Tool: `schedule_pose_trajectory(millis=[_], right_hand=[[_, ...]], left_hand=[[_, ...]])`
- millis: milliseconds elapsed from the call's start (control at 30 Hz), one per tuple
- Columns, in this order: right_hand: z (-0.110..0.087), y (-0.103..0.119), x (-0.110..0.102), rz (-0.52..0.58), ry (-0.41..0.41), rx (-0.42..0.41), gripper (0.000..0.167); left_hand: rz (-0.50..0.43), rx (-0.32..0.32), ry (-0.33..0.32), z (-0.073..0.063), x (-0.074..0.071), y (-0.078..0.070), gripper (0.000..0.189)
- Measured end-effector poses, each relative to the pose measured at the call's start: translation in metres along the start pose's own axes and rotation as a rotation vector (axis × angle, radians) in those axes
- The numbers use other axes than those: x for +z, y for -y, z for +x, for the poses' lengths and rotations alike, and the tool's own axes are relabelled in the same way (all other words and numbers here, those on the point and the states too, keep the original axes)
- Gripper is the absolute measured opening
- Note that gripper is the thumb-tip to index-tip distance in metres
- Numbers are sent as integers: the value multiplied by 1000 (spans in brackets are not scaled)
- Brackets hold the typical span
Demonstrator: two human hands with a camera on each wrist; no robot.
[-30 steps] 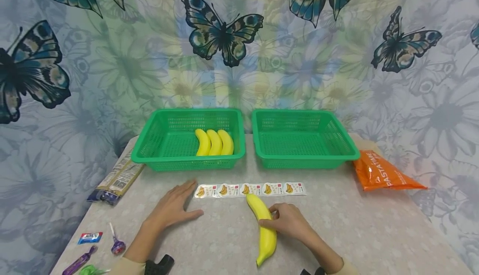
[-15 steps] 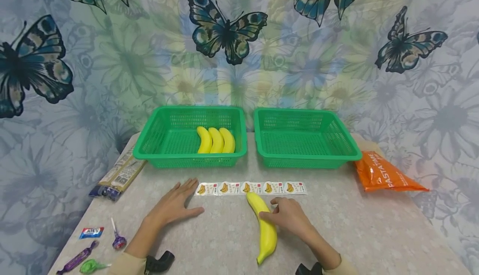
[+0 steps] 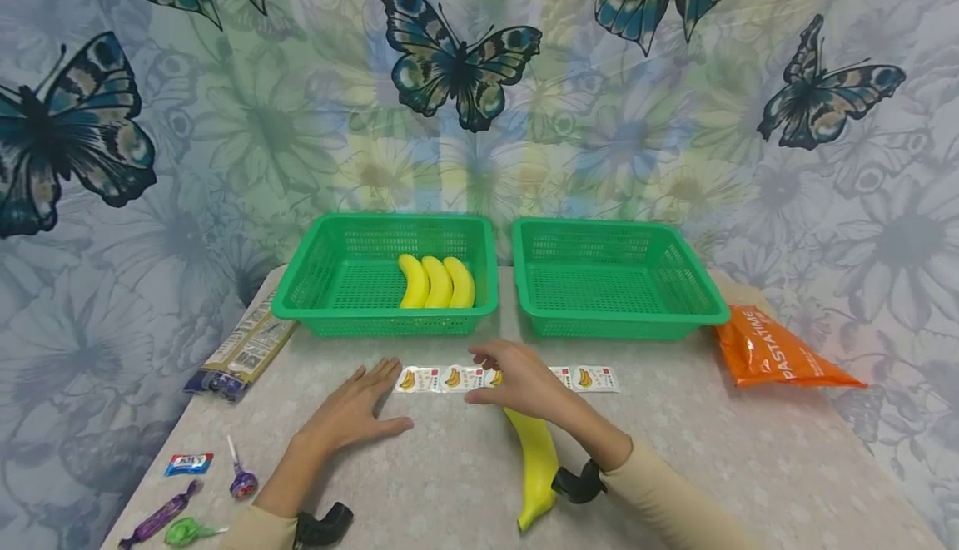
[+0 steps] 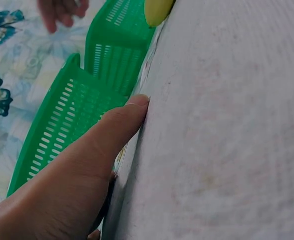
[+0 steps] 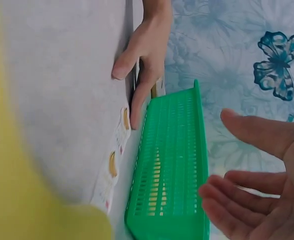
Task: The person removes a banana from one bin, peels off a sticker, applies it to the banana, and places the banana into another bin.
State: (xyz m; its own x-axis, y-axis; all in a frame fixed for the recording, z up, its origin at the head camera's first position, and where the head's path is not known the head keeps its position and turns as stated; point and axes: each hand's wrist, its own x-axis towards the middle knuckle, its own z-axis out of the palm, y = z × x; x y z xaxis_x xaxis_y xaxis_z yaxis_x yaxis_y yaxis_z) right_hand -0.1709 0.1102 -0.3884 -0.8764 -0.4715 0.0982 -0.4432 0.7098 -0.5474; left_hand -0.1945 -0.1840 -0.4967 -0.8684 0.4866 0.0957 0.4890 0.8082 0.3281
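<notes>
A strip of banana-print labels [image 3: 459, 379] lies across the middle of the table. My left hand [image 3: 352, 413] rests on the tabletop with spread fingers, its fingertips beside the strip's left end. Over the strip's middle hovers my right hand [image 3: 524, 379], covering some labels from the head camera; thumb and fingers are apart, with nothing between them in the right wrist view. A single yellow banana [image 3: 536, 475] lies below that hand, its upper tip hidden by it. Several more bananas [image 3: 438, 284] sit side by side in the left green basket [image 3: 382, 325].
Beside it stands a second green basket [image 3: 622, 327]. An orange pasta packet [image 3: 782, 350] lies at the right, a gold-and-blue packet [image 3: 243, 350] at the left. Near the left front edge are a lollipop [image 3: 243, 482], a small blue-red packet [image 3: 189, 464] and wrapped sweets [image 3: 161, 515].
My right hand has let go of the banana and moved forward and left, over the label strip. The banana stays where it was, and my left hand holds its place.
</notes>
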Motion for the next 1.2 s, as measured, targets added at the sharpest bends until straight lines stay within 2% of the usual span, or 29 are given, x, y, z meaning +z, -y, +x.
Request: schedule_pose_trajectory(millis=[200,400,600,833,1033,1200], right_hand=[[41,13,8,-40,108,-69,59],[69,22,22,-83,220,-123,56],[92,19,49,-140,293,-80,53],[109,5,77,-221,293,-17,50],[116,2,87,-253,290,-49,48],[117,4,91,-296,280,-74,40]], left_hand=[[5,2,6,-1,0,1,98],[-3,-12,32,1,0,1,100],[-2,-16,46,1,0,2,100],[-7,-13,45,1,3,1,100],[-3,-9,26,0,3,1,99],[3,9,11,0,3,2,99]])
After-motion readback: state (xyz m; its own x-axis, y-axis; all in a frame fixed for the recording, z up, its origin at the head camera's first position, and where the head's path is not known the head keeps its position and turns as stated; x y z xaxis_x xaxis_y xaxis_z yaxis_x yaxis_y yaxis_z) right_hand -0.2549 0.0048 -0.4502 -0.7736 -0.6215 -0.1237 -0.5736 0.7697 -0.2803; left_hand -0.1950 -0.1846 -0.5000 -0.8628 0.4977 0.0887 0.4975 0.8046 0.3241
